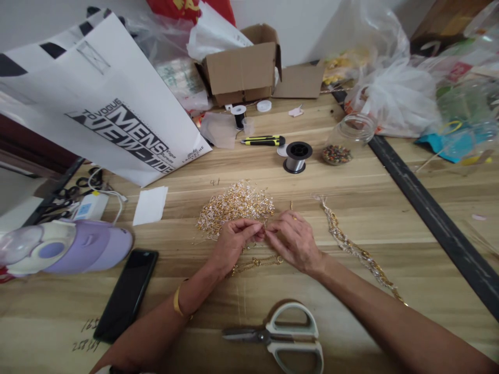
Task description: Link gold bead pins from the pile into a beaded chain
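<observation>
My left hand and my right hand meet at the fingertips over the wooden table, both closed in a pinch. What they pinch is too small to make out. Just behind them lies a pile of small gold and clear pieces. A gold chain rests on the table in front of my fingers. To the right of my right hand stretches a bundle of gold and silvery chains. White-handled scissors lie nearer to me, blades pointing left.
Behind the pile are a wire spool, a yellow-black utility knife and a jar of coloured beads. At left are a phone, a purple bottle and a large white paper bag. A cardboard box stands behind.
</observation>
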